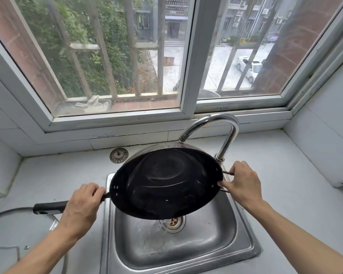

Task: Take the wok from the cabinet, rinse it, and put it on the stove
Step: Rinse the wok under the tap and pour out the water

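Note:
A black wok (166, 182) hangs tilted over the steel sink (244, 242), its near rim lowered. Water swirls inside it and spills from the low edge toward the drain (173, 223). My left hand (81, 206) grips the wok's long black handle (48, 208) at the left. My right hand (243, 183) holds the small wire loop handle on the wok's right side. The chrome faucet (224, 131) arches above the wok's far rim.
A round metal sink strainer (118, 155) lies on the grey counter behind the sink. A grey hose (8, 212) runs in from the left edge. A barred window spans the wall behind. White tiled walls close in on both sides.

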The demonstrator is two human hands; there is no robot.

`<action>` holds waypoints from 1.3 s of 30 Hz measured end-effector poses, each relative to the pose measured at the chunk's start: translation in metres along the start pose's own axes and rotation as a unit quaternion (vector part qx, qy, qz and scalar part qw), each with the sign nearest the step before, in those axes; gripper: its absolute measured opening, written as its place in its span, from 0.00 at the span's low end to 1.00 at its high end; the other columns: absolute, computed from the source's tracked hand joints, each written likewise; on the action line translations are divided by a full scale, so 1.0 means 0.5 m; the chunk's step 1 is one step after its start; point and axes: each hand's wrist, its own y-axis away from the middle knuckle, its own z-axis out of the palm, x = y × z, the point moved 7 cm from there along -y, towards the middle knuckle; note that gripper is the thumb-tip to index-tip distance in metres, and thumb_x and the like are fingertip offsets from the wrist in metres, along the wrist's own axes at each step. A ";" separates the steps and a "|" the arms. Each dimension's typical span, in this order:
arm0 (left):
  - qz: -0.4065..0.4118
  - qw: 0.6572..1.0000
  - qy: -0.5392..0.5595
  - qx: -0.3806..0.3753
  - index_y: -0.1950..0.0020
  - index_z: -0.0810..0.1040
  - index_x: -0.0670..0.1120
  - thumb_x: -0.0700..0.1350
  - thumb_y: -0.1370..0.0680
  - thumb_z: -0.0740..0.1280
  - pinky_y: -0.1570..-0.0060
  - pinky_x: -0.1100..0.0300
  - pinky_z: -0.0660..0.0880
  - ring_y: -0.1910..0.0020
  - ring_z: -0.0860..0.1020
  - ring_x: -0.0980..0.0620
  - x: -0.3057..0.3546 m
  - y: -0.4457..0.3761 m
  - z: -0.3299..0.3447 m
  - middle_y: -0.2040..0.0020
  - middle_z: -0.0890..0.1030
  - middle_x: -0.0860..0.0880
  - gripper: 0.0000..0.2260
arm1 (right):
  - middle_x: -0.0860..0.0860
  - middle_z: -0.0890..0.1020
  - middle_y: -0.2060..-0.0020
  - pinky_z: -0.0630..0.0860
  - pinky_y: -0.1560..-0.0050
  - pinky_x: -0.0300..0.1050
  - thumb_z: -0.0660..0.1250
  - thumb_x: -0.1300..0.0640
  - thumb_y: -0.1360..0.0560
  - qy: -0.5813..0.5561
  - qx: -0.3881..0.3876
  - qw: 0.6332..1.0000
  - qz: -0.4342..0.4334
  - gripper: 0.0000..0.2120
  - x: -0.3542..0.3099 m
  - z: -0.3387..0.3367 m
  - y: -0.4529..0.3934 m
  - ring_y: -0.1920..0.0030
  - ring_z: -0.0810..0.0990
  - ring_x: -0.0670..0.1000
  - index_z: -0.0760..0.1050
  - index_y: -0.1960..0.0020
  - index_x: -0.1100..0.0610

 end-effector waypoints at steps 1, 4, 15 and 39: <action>0.005 1.000 -0.002 -0.002 0.55 0.76 0.41 0.30 0.36 0.75 0.69 0.51 0.69 0.63 0.70 0.44 0.005 0.001 0.002 0.59 0.72 0.45 0.14 | 0.48 0.70 0.63 0.64 0.64 0.46 0.81 0.47 0.42 -0.006 -0.003 1.000 0.004 0.25 0.006 0.000 0.004 0.65 0.71 0.53 0.67 0.61 0.53; 0.023 1.000 -0.005 -0.007 0.55 0.76 0.41 0.31 0.35 0.74 0.69 0.52 0.67 0.64 0.68 0.45 0.017 0.005 0.006 0.59 0.72 0.45 0.14 | 0.47 0.69 0.61 0.65 0.65 0.44 0.81 0.50 0.41 -0.029 -0.006 1.000 0.004 0.24 0.020 -0.001 0.014 0.63 0.71 0.52 0.67 0.59 0.52; 0.067 0.998 0.004 -0.018 0.50 0.76 0.42 0.32 0.34 0.74 0.67 0.54 0.68 0.63 0.69 0.46 0.026 0.049 -0.009 0.56 0.73 0.46 0.16 | 0.48 0.71 0.57 0.67 0.56 0.42 0.80 0.57 0.38 -0.095 -0.005 0.995 -0.017 0.22 0.019 -0.020 0.053 0.59 0.72 0.50 0.70 0.53 0.54; 0.147 0.987 -0.058 -0.014 0.42 0.75 0.44 0.34 0.31 0.59 0.57 0.56 0.68 0.58 0.72 0.47 0.024 0.157 -0.094 0.51 0.75 0.47 0.19 | 0.50 0.73 0.52 0.71 0.54 0.40 0.76 0.61 0.36 -0.113 -0.051 0.989 -0.077 0.15 -0.033 -0.050 0.089 0.58 0.73 0.47 0.74 0.54 0.54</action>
